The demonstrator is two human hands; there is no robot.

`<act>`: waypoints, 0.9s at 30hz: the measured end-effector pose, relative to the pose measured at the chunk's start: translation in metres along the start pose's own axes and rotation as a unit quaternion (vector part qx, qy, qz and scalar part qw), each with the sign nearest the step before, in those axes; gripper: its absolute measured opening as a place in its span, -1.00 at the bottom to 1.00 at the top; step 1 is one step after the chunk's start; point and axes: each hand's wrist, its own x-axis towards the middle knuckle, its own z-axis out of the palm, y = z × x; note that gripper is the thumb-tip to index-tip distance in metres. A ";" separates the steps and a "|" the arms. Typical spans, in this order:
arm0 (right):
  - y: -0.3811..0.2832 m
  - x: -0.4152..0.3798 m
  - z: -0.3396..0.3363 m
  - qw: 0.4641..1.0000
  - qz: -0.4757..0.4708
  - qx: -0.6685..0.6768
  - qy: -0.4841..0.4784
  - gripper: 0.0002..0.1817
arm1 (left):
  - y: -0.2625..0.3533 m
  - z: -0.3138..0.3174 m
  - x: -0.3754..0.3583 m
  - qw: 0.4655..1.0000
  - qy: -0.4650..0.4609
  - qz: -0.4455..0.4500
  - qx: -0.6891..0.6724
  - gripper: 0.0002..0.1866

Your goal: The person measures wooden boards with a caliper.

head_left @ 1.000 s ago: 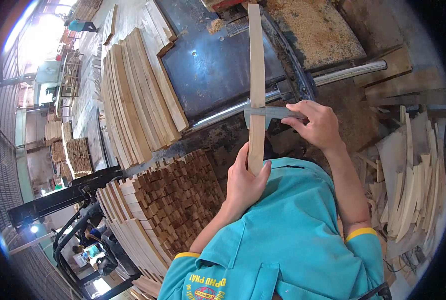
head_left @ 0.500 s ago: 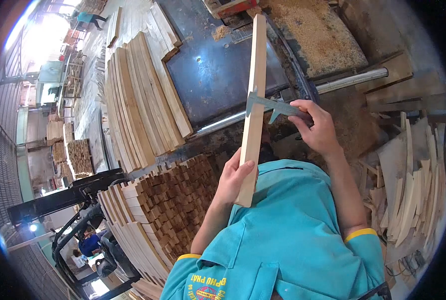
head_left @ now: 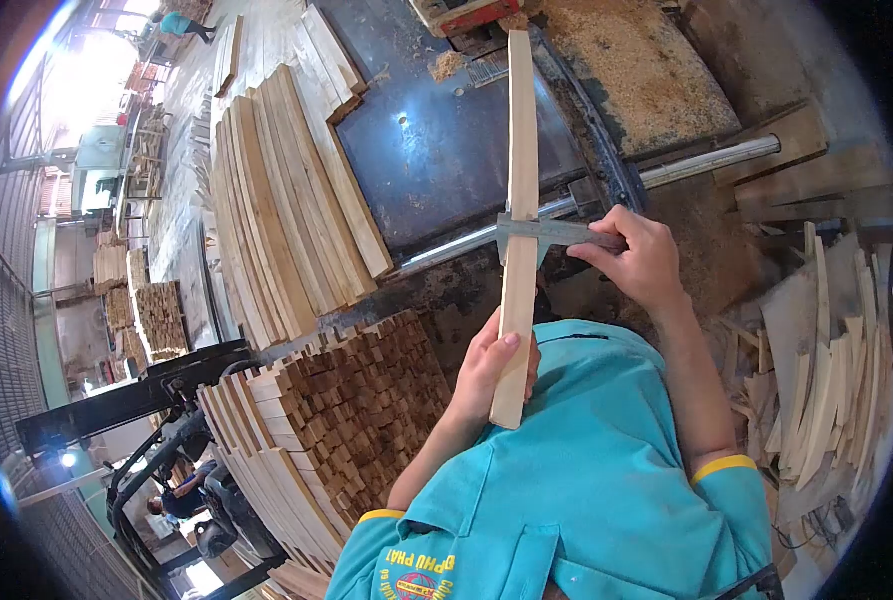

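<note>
A long, pale wooden strip [head_left: 523, 130] stands lengthwise in front of my body, slightly curved. Near its lower end my left hand [head_left: 489, 365] is wrapped round it, thumb on the near face. A grey metal caliper [head_left: 564, 233] lies across the strip's middle, its jaws one on each side of the wood. My right hand [head_left: 639, 255] grips the caliper's right end between thumb and fingers.
Long boards [head_left: 292, 200] lie side by side on the metal machine table [head_left: 407, 150]. Below them is a big stack of cut strips [head_left: 367, 410]. Offcuts [head_left: 832, 390] pile at right. Sawdust [head_left: 637, 70] covers a surface at the top. A person [head_left: 182, 25] is far off.
The caliper has moved down the strip and turned, and its jaws now straddle the wood. The strip has rotated slightly to show a different face, and its lower end has shifted right.
</note>
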 end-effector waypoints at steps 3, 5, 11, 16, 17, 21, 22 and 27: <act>-0.002 0.000 0.000 1.000 -0.008 -0.004 0.014 -0.42 | -0.002 -0.003 0.000 1.000 -0.010 0.000 -0.003 -0.12; -0.001 -0.001 0.001 1.000 -0.008 -0.007 0.013 -0.42 | -0.003 -0.005 0.000 1.000 -0.016 0.000 -0.005 -0.12; -0.001 -0.002 -0.001 1.000 -0.008 -0.020 0.008 -0.40 | -0.001 -0.004 0.002 1.000 -0.031 0.002 -0.006 -0.10; -0.002 -0.001 -0.001 1.000 -0.009 -0.020 0.020 -0.40 | 0.000 -0.003 0.003 0.999 -0.035 0.006 -0.001 -0.09; -0.002 -0.001 -0.002 1.000 -0.009 -0.023 0.016 -0.40 | 0.000 -0.003 0.003 0.999 -0.036 0.005 -0.001 -0.09; -0.003 0.001 -0.001 0.999 -0.026 -0.032 0.024 -0.40 | 0.002 -0.002 0.003 0.999 -0.033 0.008 -0.003 -0.09; -0.003 0.001 -0.002 0.999 -0.026 -0.033 0.025 -0.40 | 0.002 -0.001 0.003 1.000 -0.030 0.008 -0.005 -0.09; 0.000 0.001 0.000 0.999 -0.011 -0.043 0.009 -0.40 | -0.005 -0.008 0.007 0.999 -0.040 0.015 -0.009 -0.08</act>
